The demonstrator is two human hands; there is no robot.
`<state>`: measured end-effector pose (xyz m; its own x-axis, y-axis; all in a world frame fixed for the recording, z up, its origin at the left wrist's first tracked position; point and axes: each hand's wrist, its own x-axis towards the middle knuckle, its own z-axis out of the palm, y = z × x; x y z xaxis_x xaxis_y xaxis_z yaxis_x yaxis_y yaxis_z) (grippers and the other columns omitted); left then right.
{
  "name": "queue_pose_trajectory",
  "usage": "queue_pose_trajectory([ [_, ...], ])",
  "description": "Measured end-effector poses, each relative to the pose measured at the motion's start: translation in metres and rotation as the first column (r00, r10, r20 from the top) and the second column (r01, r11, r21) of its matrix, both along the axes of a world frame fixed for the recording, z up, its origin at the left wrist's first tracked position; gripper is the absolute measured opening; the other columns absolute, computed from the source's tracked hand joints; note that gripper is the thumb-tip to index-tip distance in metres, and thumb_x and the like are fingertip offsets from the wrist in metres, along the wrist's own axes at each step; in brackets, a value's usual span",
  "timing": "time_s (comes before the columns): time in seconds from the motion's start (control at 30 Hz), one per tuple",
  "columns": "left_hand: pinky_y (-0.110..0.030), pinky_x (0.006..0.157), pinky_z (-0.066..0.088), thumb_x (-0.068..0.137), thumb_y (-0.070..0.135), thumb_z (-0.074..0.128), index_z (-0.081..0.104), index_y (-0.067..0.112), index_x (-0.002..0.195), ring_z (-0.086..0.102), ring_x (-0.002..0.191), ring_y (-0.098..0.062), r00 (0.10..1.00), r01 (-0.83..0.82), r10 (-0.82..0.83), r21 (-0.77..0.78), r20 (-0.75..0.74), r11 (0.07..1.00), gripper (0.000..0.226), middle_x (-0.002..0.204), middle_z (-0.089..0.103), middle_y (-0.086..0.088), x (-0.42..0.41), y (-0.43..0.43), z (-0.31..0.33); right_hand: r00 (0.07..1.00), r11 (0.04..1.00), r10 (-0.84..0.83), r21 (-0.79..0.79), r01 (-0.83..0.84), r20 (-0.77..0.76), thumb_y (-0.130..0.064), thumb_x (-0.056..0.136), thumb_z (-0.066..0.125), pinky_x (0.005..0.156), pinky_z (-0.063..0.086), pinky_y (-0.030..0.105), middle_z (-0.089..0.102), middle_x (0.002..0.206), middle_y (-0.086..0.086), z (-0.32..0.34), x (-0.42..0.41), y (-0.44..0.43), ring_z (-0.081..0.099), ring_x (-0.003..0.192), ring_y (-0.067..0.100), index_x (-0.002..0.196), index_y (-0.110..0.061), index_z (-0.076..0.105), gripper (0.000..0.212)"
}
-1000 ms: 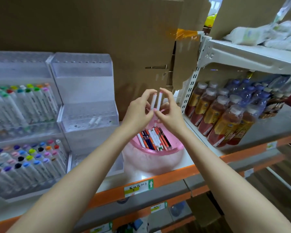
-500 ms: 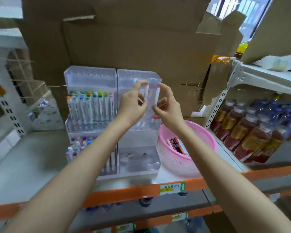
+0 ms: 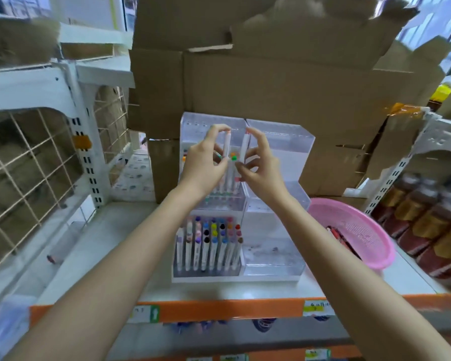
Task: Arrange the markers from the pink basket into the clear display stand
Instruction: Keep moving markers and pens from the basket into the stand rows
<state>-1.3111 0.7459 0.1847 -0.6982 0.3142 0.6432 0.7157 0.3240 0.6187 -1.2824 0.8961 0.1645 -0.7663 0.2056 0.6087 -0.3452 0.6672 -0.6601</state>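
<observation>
A clear tiered display stand sits on the shelf, its left half holding rows of markers with coloured caps. My left hand pinches one white marker upright in front of the stand's upper left tier. My right hand pinches a second white marker just beside it. The pink basket stands to the right of the stand, with several markers visible inside.
Cardboard boxes stand behind the stand. Bottled drinks fill the rack at the right. A white wire-grid rack is at the left. The shelf has an orange front edge.
Both hands have lifted a marker each from above the basket leftward to the stand's upper left tier. The view has swung left, so the basket now lies far right.
</observation>
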Motion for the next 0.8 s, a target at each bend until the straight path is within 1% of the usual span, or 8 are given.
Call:
queue_pose_trajectory([
  [0.1, -0.01, 0.065, 0.047, 0.084, 0.007, 0.068, 0.048, 0.025, 0.125, 0.062, 0.072, -0.006, 1.0, 0.025, -0.024, 0.013, -0.013, 1.0, 0.049, 0.076, 0.056, 0.007, -0.007, -0.008, 0.002, 0.999, 1.0, -0.016, -0.005, 0.015, -0.046, -0.003, 0.082, 0.066, 0.061, 0.057, 0.048, 0.051, 0.076, -0.007, 0.0, -0.008, -0.01, 0.06, 0.065, 0.019, 0.14, -0.026, 0.038, 0.069],
  [0.2, -0.008, 0.067, 0.046, 0.082, 0.007, 0.07, 0.049, 0.024, 0.125, 0.063, 0.073, -0.006, 0.998, 0.054, -0.054, 0.016, -0.03, 0.998, 0.05, 0.077, 0.059, 0.004, -0.012, -0.013, 0.003, 0.997, 0.999, -0.038, 0.027, 0.041, -0.073, -0.002, 0.081, 0.068, 0.061, 0.056, 0.044, 0.055, 0.074, -0.002, -0.002, -0.014, -0.018, 0.06, 0.064, 0.019, 0.139, -0.023, 0.039, 0.068],
  [0.3, -0.008, 0.069, 0.048, 0.081, 0.004, 0.071, 0.051, 0.024, 0.123, 0.065, 0.075, -0.007, 0.995, 0.096, -0.097, -0.008, -0.024, 0.995, 0.051, 0.079, 0.064, 0.001, -0.019, -0.015, 0.002, 0.997, 0.997, -0.039, 0.06, 0.043, -0.064, -0.003, 0.081, 0.068, 0.063, 0.055, 0.044, 0.06, 0.077, 0.008, -0.006, -0.017, -0.024, 0.062, 0.062, 0.021, 0.139, -0.021, 0.04, 0.066],
  [0.4, -0.009, 0.072, 0.05, 0.08, 0.004, 0.072, 0.052, 0.026, 0.123, 0.066, 0.077, -0.004, 0.991, 0.136, -0.136, -0.018, -0.016, 0.991, 0.052, 0.08, 0.067, 0.002, -0.025, -0.016, 0.003, 0.995, 0.995, -0.058, 0.081, 0.064, -0.076, -0.002, 0.082, 0.068, 0.06, 0.056, 0.04, 0.059, 0.075, 0.001, -0.008, -0.019, -0.026, 0.061, 0.062, 0.019, 0.136, -0.02, 0.042, 0.063],
  [0.5, -0.011, 0.073, 0.051, 0.08, 0.006, 0.073, 0.052, 0.025, 0.124, 0.065, 0.076, -0.003, 0.99, 0.139, -0.139, -0.022, -0.036, 0.99, 0.052, 0.08, 0.066, 0.004, -0.027, -0.016, 0.002, 0.993, 0.992, -0.069, 0.099, 0.079, -0.094, -0.003, 0.083, 0.068, 0.057, 0.054, 0.037, 0.055, 0.077, -0.003, -0.009, -0.02, -0.025, 0.06, 0.061, 0.021, 0.129, -0.017, 0.049, 0.051],
  [0.63, -0.018, 0.073, 0.053, 0.081, 0.009, 0.073, 0.055, 0.021, 0.121, 0.064, 0.075, -0.007, 0.986, 0.104, -0.112, -0.067, -0.121, 0.992, 0.045, 0.082, 0.065, 0.005, -0.032, -0.014, -0.002, 0.988, 0.991, -0.088, 0.089, 0.1, -0.129, -0.005, 0.084, 0.068, 0.054, 0.05, 0.025, 0.053, 0.077, -0.01, -0.01, -0.02, -0.025, 0.059, 0.061, 0.018, 0.125, -0.016, 0.052, 0.046],
  [0.7, -0.024, 0.073, 0.053, 0.081, 0.01, 0.073, 0.056, 0.019, 0.12, 0.063, 0.078, -0.01, 0.981, 0.079, -0.097, -0.11, -0.166, 0.991, 0.043, 0.085, 0.066, 0.002, -0.034, -0.013, -0.004, 0.986, 0.991, -0.088, 0.087, 0.101, -0.145, -0.004, 0.084, 0.068, 0.054, 0.049, 0.021, 0.054, 0.077, -0.009, -0.01, -0.02, -0.024, 0.06, 0.061, 0.017, 0.125, -0.016, 0.052, 0.045],
  [0.8, -0.019, 0.074, 0.048, 0.082, 0.011, 0.073, 0.055, 0.018, 0.121, 0.063, 0.082, -0.011, 0.981, 0.072, -0.092, -0.119, -0.171, 0.99, 0.043, 0.087, 0.067, 0.001, -0.036, -0.012, -0.007, 0.985, 0.993, -0.079, 0.08, 0.092, -0.155, -0.003, 0.084, 0.068, 0.055, 0.05, 0.021, 0.058, 0.08, -0.001, -0.01, -0.02, -0.023, 0.061, 0.062, 0.017, 0.126, -0.016, 0.052, 0.047],
])
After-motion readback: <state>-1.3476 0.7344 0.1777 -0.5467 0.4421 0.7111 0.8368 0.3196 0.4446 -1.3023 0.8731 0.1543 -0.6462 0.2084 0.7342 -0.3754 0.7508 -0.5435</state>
